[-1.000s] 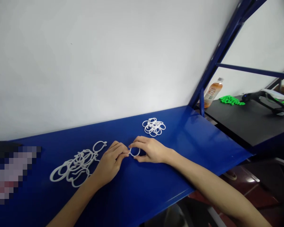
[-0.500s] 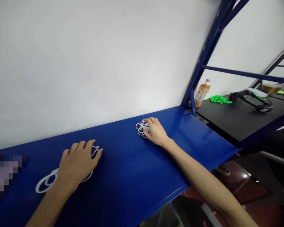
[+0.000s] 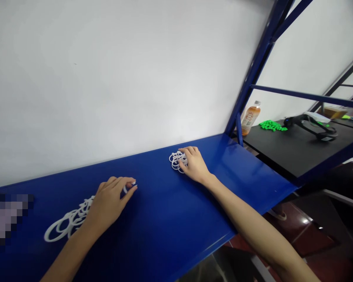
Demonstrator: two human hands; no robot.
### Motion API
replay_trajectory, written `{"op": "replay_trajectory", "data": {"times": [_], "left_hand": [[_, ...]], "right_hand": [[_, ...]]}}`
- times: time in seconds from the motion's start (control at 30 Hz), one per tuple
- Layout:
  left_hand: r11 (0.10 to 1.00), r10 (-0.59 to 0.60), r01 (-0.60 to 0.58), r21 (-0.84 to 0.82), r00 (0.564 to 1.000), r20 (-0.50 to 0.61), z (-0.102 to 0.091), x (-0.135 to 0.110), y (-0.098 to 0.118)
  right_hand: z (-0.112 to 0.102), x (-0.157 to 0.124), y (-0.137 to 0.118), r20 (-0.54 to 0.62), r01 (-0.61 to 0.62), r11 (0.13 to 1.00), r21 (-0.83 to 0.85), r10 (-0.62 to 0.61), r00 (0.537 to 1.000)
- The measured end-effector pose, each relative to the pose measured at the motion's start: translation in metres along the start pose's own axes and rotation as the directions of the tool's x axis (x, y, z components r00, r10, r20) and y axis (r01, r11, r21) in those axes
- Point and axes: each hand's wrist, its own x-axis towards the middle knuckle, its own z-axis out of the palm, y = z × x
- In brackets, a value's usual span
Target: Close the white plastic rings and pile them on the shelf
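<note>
My left hand (image 3: pixel 111 201) lies on the blue shelf, its fingertips drawn together around a bit of white plastic ring (image 3: pixel 125 190), mostly hidden by the fingers. Just behind that hand is a loose tangle of white plastic rings (image 3: pixel 70 221), partly covered by my wrist. My right hand (image 3: pixel 195 165) rests over a small heap of white rings (image 3: pixel 175 161), fingers draped on its right side. I cannot tell whether those fingers grip a ring.
The blue metal shelf (image 3: pixel 164 207) runs along a white wall (image 3: pixel 106 86). A blurred patch (image 3: pixel 6 223) covers its left end. Beyond a blue upright (image 3: pixel 253 74) stand a black table (image 3: pixel 294 154), a bottle (image 3: pixel 250 118), green pieces (image 3: pixel 271 125) and a black device (image 3: pixel 310 127).
My hands have separated from a single ring held between them. The right hand went to the small heap. The left hand's fingers have closed, and it has moved right of the tangle.
</note>
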Motion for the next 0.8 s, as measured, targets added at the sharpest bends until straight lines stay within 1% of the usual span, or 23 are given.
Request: {"op": "replay_trajectory", "data": {"times": [0.07, 0.13, 0.2, 0.27, 0.3, 0.37, 0.47, 0.57, 0.67, 0.8], "left_hand": [[0.991, -0.010, 0.002, -0.131, 0.998, -0.060, -0.001, 0.000, 0.007], [0.970, -0.031, 0.004, -0.243, 0.994, -0.106, -0.002, -0.001, 0.017], [0.948, -0.048, 0.003, -0.318, 0.990, -0.133, -0.002, -0.003, 0.030], [0.931, -0.051, 0.003, -0.366, 0.991, -0.121, -0.002, -0.005, 0.041], [0.923, -0.047, 0.004, -0.385, 0.994, -0.102, -0.002, -0.006, 0.046], [0.913, -0.033, 0.008, -0.407, 0.998, -0.055, -0.002, -0.008, 0.052], [0.917, -0.006, 0.000, -0.400, 1.000, -0.014, -0.003, -0.008, 0.053], [0.921, 0.068, -0.070, -0.384, 0.997, -0.020, -0.004, -0.005, 0.049], [0.912, 0.151, -0.146, -0.382, 0.988, -0.017, -0.005, -0.004, 0.046], [0.916, 0.206, -0.170, -0.362, 0.977, 0.062, -0.004, -0.005, 0.046]], "right_hand": [[-0.003, -0.004, -0.014, 0.008, 0.082, 0.994, 0.071, -0.083, 0.997], [-0.004, -0.010, -0.030, 0.063, 0.191, 0.963, 0.192, -0.206, 0.977], [-0.004, -0.015, -0.044, 0.140, 0.280, 0.902, 0.328, -0.339, 0.930], [-0.002, -0.020, -0.055, 0.204, 0.314, 0.846, 0.431, -0.430, 0.880], [-0.001, -0.022, -0.058, 0.226, 0.312, 0.830, 0.462, -0.451, 0.864], [0.001, -0.023, -0.061, 0.257, 0.296, 0.821, 0.489, -0.460, 0.850], [0.002, -0.022, -0.058, 0.287, 0.280, 0.837, 0.470, -0.444, 0.849], [0.001, -0.021, -0.055, 0.306, 0.302, 0.851, 0.430, -0.452, 0.838], [0.001, -0.021, -0.055, 0.329, 0.335, 0.851, 0.404, -0.477, 0.815], [0.002, -0.023, -0.058, 0.375, 0.363, 0.847, 0.389, -0.505, 0.777]]}}
